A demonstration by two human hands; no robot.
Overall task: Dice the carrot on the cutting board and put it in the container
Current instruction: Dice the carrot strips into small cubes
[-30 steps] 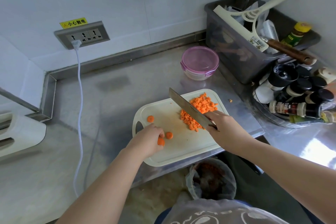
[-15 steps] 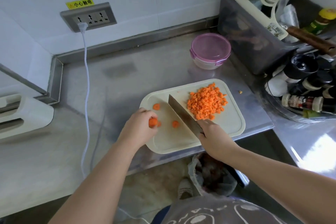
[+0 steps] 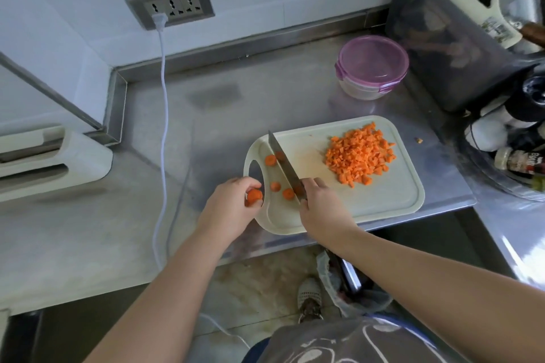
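On the steel tabletop (image 3: 236,103) lies a pale cutting board (image 3: 368,209), with a heap of diced carrot (image 3: 359,158) at its far right. At the board's handle end, the left hand (image 3: 233,209) pinches a carrot stub (image 3: 254,196) in curled fingers (image 3: 249,183). The right hand (image 3: 321,206) grips a knife (image 3: 284,166), its blade among loose carrot rounds (image 3: 275,186). The lidded container (image 3: 373,66) stands apart behind the board.

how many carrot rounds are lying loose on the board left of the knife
3 carrot rounds: one by the knife tip, two nearer the right hand. The blade may hide more.
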